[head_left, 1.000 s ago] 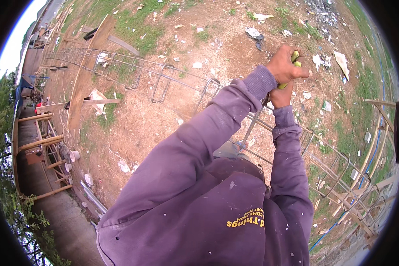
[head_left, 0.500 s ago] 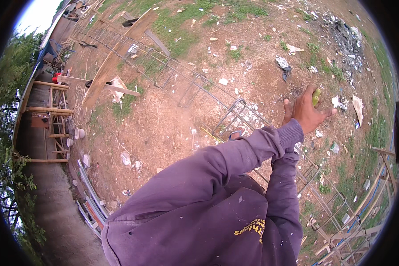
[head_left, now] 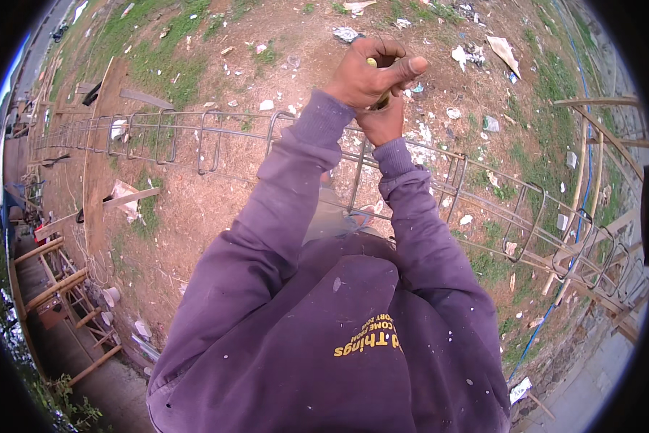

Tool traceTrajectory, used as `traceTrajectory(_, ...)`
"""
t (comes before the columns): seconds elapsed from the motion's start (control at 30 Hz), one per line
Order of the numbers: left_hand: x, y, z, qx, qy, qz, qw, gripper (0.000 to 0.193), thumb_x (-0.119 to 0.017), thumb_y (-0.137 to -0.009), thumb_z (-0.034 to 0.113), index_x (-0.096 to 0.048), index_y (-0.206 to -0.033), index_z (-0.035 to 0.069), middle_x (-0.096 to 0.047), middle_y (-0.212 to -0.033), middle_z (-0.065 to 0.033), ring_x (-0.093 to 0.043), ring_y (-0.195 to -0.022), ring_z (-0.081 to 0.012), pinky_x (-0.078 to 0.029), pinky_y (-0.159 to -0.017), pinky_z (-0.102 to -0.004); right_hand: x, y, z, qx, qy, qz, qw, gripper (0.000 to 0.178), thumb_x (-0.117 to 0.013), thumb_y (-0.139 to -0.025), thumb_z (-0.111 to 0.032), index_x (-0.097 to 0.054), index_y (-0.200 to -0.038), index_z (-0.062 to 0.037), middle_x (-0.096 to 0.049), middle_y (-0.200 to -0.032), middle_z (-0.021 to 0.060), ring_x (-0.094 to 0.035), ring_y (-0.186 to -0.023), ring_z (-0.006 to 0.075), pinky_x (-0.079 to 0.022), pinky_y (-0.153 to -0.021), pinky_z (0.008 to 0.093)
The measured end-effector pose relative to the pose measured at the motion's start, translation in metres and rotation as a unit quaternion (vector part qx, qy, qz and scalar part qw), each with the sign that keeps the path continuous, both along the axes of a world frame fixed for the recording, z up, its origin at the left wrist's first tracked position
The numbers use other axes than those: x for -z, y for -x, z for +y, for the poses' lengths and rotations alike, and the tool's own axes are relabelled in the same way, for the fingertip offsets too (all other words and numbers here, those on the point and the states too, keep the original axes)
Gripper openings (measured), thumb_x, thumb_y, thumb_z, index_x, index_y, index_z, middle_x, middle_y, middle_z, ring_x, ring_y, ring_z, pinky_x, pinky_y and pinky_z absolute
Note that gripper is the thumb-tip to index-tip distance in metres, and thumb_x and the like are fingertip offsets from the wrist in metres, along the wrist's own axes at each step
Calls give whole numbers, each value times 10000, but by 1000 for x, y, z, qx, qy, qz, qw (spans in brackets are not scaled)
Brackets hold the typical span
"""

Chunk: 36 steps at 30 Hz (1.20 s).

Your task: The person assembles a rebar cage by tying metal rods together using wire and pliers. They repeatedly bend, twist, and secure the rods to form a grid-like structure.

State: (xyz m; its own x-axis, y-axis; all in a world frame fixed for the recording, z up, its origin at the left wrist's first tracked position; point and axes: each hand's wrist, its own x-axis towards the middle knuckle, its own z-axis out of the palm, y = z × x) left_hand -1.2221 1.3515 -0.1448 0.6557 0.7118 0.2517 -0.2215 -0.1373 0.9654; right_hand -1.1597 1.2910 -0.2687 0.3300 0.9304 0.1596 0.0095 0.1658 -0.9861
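Observation:
Above a long cage of bent steel rods [head_left: 358, 173], my two hands are close together. My left hand [head_left: 360, 78] is curled with its thumb stretched to the right. Its fingers close round a slim yellow-green piece [head_left: 371, 63], which looks like a tool handle; most of it is hidden in the palm. Just below and partly behind it, my right hand [head_left: 384, 124] is closed, its fingers largely covered by the left. What the right hand holds cannot be made out. Purple sleeves cover both forearms. The steel cage runs across under my wrists.
A wide wooden plank [head_left: 99, 155] crosses the cage at the left. Wooden poles [head_left: 597, 155] stand at the right, with a blue hose [head_left: 530, 345] beside them. Bamboo frames [head_left: 54, 285] and a pale bucket [head_left: 111, 296] are at lower left. Litter dots the dirt and grass.
My view has turned, and both hands now appear farther left and higher in it. My left hand has curled more tightly, and the yellow-green piece shows less.

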Motion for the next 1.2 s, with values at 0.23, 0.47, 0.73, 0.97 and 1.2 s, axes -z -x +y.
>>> traceTrajectory(0.23, 5, -22, 4, -120, 46, -29, 991, 538, -551, -1008, 494, -679, -880, -12, -638, -697, -60, -606, -581, -116, -492, -519, -233, -44, -16, -12, 44, 3, -94, 995, 204, -704, -852, -123, -655, -1012, -6, -640, -747, 68, -595, -677, 158, -497, -650, 336)
traceTrajectory(0.47, -18, -36, -77, -232, 99, -156, 955, 497, -422, -1062, 477, -582, -851, 56, -635, -730, -73, -591, -608, -155, -514, -610, -296, -61, -34, -143, -144, 78, 215, 963, 690, -574, -917, -170, -295, -1538, -53, -531, -1364, 236, -561, -1227, 293, -443, -1036, 420)
traceTrajectory(0.73, -53, 63, -89, 30, 242, -420, 874, 472, -413, -1074, 423, -402, -682, 159, -405, -564, 30, -289, -459, -91, -251, -488, -276, -70, -76, -241, -14, -67, 609, 791, 746, -519, -916, -258, -204, -1590, -194, -504, -1360, 328, -583, -1202, 444, -538, -922, 637)
traceTrajectory(0.97, -83, 153, -53, -195, 58, -332, 921, 456, -443, -1067, 402, -435, -678, 165, -366, -545, 36, -259, -454, -85, -219, -489, -266, -85, -137, -267, 289, 310, -140, 895, 619, -653, -942, -381, -426, -1385, -13, -652, -856, 186, -691, -810, 316, -545, -598, 411)
traceTrajectory(1.2, -20, 166, -99, -306, 125, -202, 922, 467, -436, -1071, 433, -418, -696, 156, -340, -553, 23, -250, -466, -93, -203, -465, -269, -29, -121, -222, 269, 294, -525, 752, 759, -733, -857, -383, -428, -1470, -55, -506, -1241, 223, -479, -1155, 370, -473, -888, 492)
